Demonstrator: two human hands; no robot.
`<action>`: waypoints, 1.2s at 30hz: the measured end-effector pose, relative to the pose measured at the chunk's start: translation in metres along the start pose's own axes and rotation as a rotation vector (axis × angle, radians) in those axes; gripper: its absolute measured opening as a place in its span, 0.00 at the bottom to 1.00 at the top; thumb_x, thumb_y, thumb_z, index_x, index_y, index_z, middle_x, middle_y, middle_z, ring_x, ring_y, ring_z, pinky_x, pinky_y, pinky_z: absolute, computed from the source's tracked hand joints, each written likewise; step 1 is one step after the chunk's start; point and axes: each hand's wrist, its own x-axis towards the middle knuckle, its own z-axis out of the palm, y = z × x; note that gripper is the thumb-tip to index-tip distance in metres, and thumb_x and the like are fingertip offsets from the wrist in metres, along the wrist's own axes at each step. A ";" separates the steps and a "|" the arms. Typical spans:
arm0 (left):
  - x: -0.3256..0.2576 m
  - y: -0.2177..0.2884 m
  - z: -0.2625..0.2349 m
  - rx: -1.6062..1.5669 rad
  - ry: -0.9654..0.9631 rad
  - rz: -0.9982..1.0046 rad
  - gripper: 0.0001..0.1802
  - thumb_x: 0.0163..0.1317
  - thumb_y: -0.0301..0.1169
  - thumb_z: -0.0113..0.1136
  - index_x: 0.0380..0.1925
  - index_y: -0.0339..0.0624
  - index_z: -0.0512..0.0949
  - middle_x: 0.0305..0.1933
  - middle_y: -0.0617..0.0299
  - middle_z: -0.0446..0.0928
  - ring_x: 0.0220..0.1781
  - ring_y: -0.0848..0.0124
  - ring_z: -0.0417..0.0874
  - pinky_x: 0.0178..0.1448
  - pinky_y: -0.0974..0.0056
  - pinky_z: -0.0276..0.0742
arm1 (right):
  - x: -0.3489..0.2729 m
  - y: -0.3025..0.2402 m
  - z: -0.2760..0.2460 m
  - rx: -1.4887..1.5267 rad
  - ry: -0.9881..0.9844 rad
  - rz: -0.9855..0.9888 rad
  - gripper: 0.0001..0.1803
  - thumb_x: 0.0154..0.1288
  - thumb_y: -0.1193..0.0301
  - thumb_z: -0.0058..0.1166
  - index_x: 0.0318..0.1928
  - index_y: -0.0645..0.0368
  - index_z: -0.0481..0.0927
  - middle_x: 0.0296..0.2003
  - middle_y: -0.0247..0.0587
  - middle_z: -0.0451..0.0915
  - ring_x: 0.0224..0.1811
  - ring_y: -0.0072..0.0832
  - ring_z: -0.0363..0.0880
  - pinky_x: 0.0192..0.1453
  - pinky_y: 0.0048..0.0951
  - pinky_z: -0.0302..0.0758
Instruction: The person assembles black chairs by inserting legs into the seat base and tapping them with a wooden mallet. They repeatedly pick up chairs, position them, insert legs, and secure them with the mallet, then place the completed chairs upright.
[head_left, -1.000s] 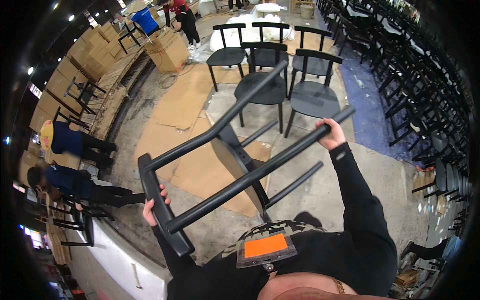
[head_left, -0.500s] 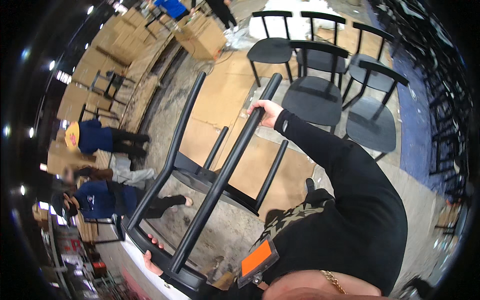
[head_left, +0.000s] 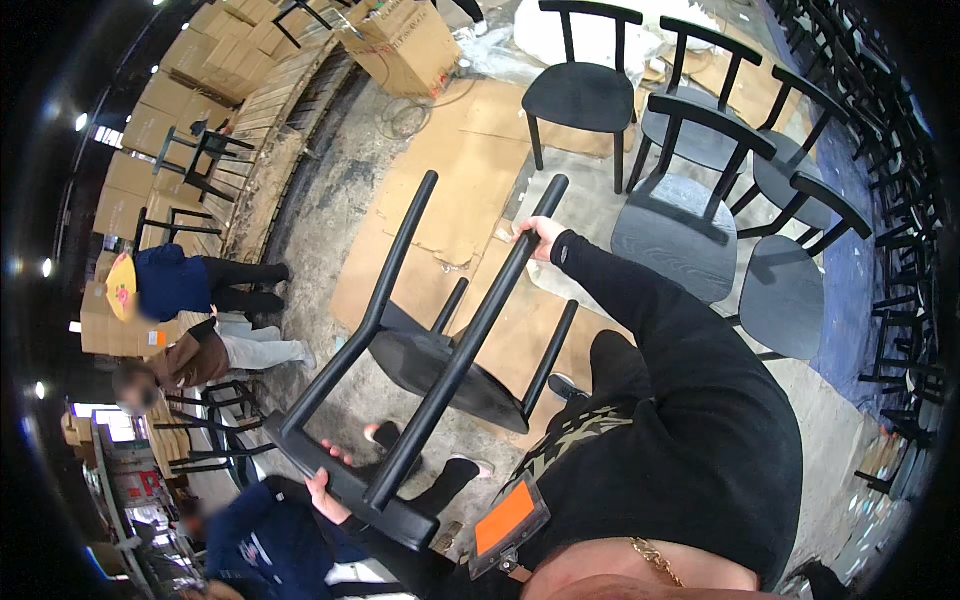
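Note:
A black chair [head_left: 462, 372] hangs tilted in front of me, its legs pointing away and its seat showing beyond the near rail. My right hand [head_left: 541, 238] wraps round one long leg close to its far end. At the lower left my left hand [head_left: 330, 488] grips the curved backrest [head_left: 394, 515], fingers on one side and thumb on the other. Part of that palm is hidden behind the backrest.
Several black chairs [head_left: 580, 98] stand upright at the far right, beside a blue floor covering [head_left: 850, 330]. Flattened cardboard [head_left: 450, 170] lies on the concrete floor. Boxes and a wooden pallet platform [head_left: 265, 190] line the left. A person in dark blue [head_left: 265, 545] is close at lower left; two others [head_left: 170, 275] [head_left: 195, 355] stand behind.
The held chair has shifted a little right and down in view, both hands still on it. The nearby person in dark blue has moved lower and closer to the backrest.

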 end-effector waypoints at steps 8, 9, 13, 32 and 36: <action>0.199 -0.103 0.131 0.027 0.103 -0.119 0.28 0.53 0.23 0.56 0.56 0.32 0.65 0.50 0.46 0.74 0.48 0.59 0.78 0.49 0.51 0.80 | 0.099 -0.082 -0.026 -0.092 0.183 -0.058 0.26 0.57 0.69 0.55 0.57 0.53 0.65 0.61 0.41 0.65 0.64 0.44 0.64 0.71 0.64 0.41; 0.212 -0.118 0.126 -0.063 0.111 -0.248 0.26 0.54 0.24 0.56 0.55 0.33 0.66 0.49 0.49 0.75 0.48 0.59 0.78 0.50 0.49 0.79 | 0.098 -0.078 -0.019 -0.097 0.139 -0.038 0.31 0.58 0.69 0.56 0.61 0.52 0.62 0.64 0.40 0.61 0.67 0.45 0.60 0.72 0.64 0.39; 0.314 -0.197 0.232 -0.075 0.127 -0.505 0.12 0.50 0.30 0.56 0.34 0.35 0.75 0.34 0.54 0.78 0.40 0.57 0.79 0.54 0.43 0.72 | 0.104 -0.108 -0.020 -0.229 0.073 -0.172 0.50 0.58 0.61 0.58 0.74 0.45 0.40 0.73 0.41 0.47 0.74 0.49 0.45 0.70 0.68 0.39; 0.503 -0.459 0.445 0.242 0.372 -0.628 0.13 0.49 0.22 0.49 0.36 0.40 0.64 0.40 0.54 0.67 0.40 0.57 0.72 0.49 0.54 0.76 | 0.075 -0.220 -0.062 -0.170 -0.234 -0.168 0.51 0.57 0.42 0.57 0.74 0.41 0.45 0.71 0.46 0.52 0.58 0.46 0.72 0.45 0.61 0.78; 0.535 -0.482 0.492 0.327 0.297 -0.704 0.20 0.60 0.30 0.50 0.52 0.39 0.65 0.57 0.48 0.67 0.55 0.53 0.71 0.61 0.47 0.69 | 0.095 -0.251 -0.080 -0.144 0.072 -0.323 0.40 0.62 0.41 0.49 0.68 0.45 0.58 0.60 0.50 0.67 0.42 0.44 0.82 0.44 0.56 0.77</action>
